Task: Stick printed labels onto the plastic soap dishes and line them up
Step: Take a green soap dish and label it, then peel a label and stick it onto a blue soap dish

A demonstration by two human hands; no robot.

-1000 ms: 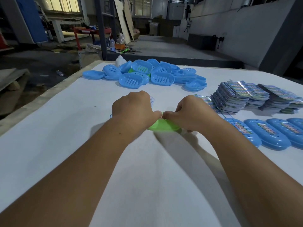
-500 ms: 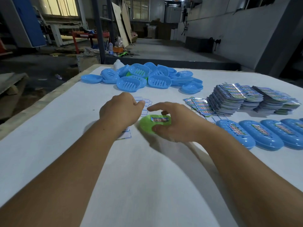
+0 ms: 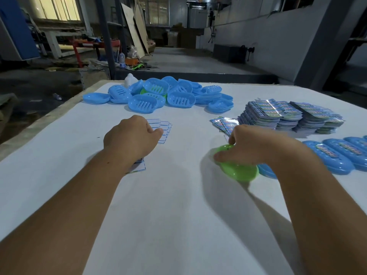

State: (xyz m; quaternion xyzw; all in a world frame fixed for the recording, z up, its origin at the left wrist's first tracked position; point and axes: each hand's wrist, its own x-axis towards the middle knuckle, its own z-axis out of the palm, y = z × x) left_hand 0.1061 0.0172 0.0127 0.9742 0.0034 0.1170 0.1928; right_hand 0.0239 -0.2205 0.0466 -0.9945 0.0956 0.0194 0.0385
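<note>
My right hand [image 3: 256, 143] grips a green soap dish [image 3: 239, 169] from above, just left of the row of labelled blue soap dishes [image 3: 333, 157] at the right edge. The dish top is hidden under my fingers. My left hand [image 3: 131, 138] rests with curled fingers on a sheet of small white stickers [image 3: 163, 129] lying mid-table; whether it pinches one I cannot tell. A heap of unlabelled blue soap dishes [image 3: 158, 96], with a green one among them, lies at the far side.
Stacks of printed label cards [image 3: 288, 114] stand at the right, with a few loose cards [image 3: 223, 123] in front of them. The white table [image 3: 168, 205] ends at a left edge with the workshop floor beyond. A white bottle top [image 3: 130, 80] shows behind the heap.
My right hand has carried the green dish to the right, up to the row of blue dishes. My left hand let go of the dish and moved left onto the sticker sheet.
</note>
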